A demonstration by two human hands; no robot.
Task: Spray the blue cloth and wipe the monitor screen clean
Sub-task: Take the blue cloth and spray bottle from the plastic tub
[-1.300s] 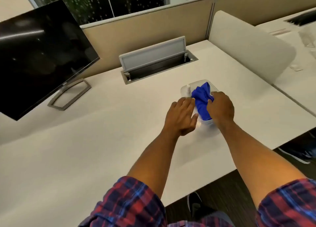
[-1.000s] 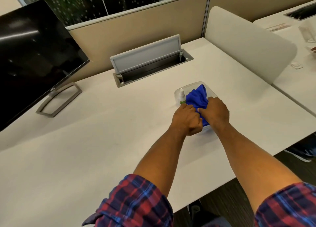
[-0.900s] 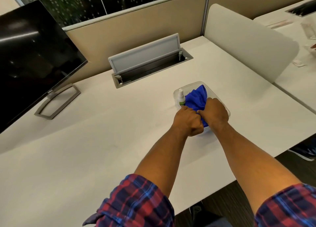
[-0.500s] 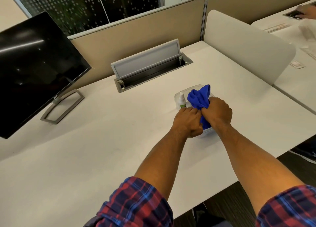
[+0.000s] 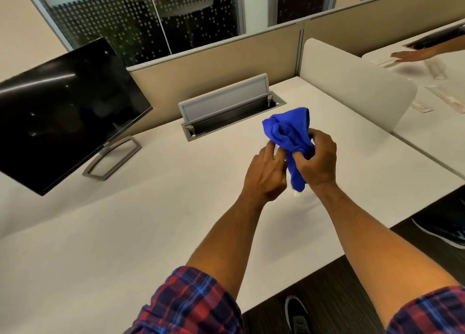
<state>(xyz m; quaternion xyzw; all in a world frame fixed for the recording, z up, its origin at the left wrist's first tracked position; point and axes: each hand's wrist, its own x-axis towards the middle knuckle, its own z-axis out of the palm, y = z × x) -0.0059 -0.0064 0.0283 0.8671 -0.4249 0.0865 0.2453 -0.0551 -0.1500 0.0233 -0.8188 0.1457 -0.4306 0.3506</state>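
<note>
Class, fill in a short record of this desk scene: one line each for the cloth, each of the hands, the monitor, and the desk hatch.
cloth: blue cloth, bunched, lifted above the desk
right hand: right hand grips the cloth
left hand: left hand curled beside the cloth; what it holds is hidden
monitor: monitor at left, screen dark, tilted, not yet wiped
desk hatch: cable hatch with its lid open

Monitor (image 5: pixel 63 112) at desk's (image 5: pixel 125 233) far left, cable hatch (image 5: pixel 226 104) behind centre, divider (image 5: pixel 352 81) to the right.
</note>
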